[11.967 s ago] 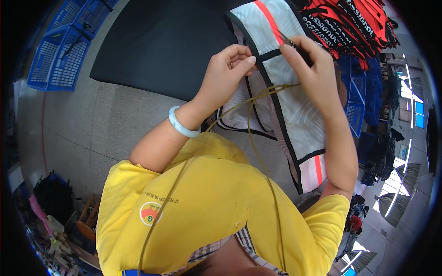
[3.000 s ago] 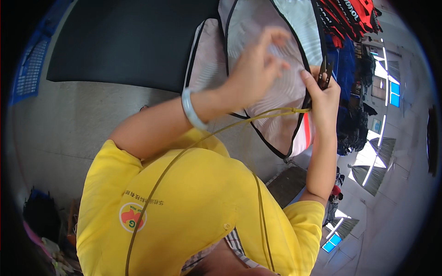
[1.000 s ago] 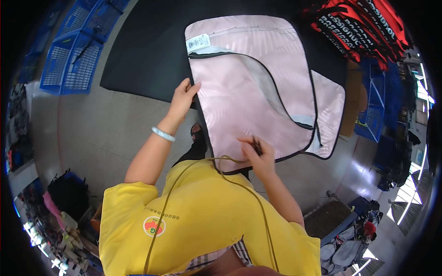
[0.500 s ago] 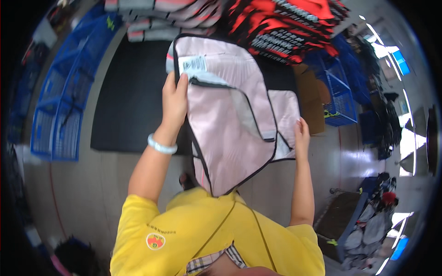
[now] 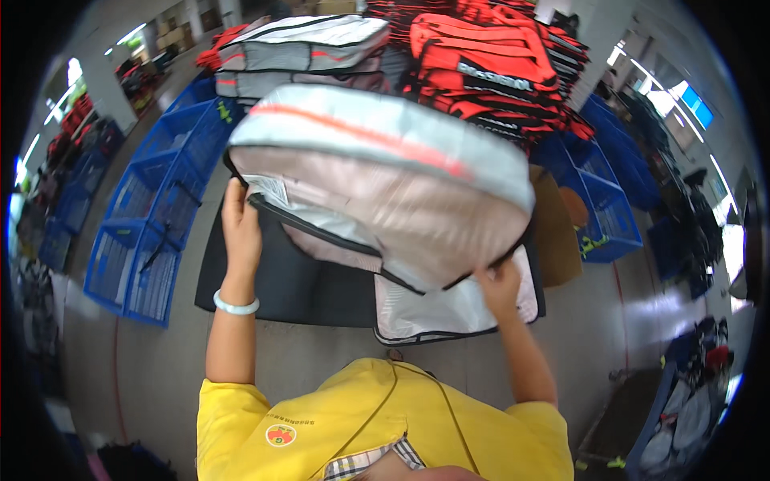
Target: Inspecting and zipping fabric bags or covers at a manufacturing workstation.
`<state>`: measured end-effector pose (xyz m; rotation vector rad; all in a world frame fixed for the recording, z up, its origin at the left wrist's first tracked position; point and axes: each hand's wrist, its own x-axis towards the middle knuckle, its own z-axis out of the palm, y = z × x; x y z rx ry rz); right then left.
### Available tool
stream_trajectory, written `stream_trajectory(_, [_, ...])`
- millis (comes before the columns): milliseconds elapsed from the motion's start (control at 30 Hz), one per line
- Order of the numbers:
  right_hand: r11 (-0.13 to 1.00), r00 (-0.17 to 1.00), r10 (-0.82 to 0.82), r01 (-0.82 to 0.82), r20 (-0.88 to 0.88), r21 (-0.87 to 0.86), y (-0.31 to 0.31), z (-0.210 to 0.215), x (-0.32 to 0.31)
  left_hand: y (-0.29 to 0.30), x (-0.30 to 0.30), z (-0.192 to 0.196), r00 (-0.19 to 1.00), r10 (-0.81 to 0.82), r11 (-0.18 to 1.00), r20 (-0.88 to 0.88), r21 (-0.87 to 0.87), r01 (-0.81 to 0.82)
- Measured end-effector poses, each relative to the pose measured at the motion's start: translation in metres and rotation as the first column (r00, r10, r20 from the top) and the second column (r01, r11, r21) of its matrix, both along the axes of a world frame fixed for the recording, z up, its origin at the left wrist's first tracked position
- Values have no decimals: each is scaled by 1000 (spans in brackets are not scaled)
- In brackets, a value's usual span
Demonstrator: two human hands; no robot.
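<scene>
A large soft bag (image 5: 353, 188) hangs tilted in the air in front of me. Pale pink lining-like fabric with black edging faces me, and its light grey side with a blurred orange-red stripe is on top. My left hand (image 5: 242, 232) grips its left corner, next to a whitish label and a long opening edged in black. At the lower right edge, my right hand (image 5: 501, 290) pinches the black-edged rim. Below hangs a further pink and whitish panel (image 5: 457, 313) with a black border; whether it joins the bag is hidden.
Underneath is a black tabletop (image 5: 233, 276). Grey bags (image 5: 309, 44) are stacked at the far left of it, red and black bags (image 5: 481, 52) at the far right. Blue plastic crates (image 5: 132, 268) stand on the left, another blue crate (image 5: 601, 212) and a cardboard box (image 5: 557, 232) on the right.
The bag has been raised and tipped, bringing its grey striped side into view. My left hand has moved outward to the left; my right hand has come lower and slightly inward. The view has tilted up.
</scene>
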<state>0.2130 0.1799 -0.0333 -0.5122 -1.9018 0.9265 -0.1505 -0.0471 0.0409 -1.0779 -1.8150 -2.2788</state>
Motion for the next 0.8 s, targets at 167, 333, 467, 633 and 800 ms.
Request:
stream_trajectory(167, [892, 910, 387, -410, 150, 189, -73, -13, -3, -1, -26, -50, 994, -22, 999, 104, -40, 27])
stream_trajectory(333, [922, 950, 238, -287, 204, 259, -66, 6, -44, -31, -23, -82, 964, -26, 1000, 266, -5, 28])
stream_trajectory(467, [821, 795, 379, -525, 473, 225, -44, -24, -66, -22, 0, -41, 904, 14, 999, 427, -52, 9])
stream_trajectory(633, [801, 803, 468, -562, 370, 206, -35, -9, -105, 10, -13, 11, 802, -29, 995, 596, -56, 78])
stream_trajectory(800, [886, 886, 441, -456, 147, 91, -43, 56, -142, 1, -8, 5, 833, -99, 975, 544, -115, 191])
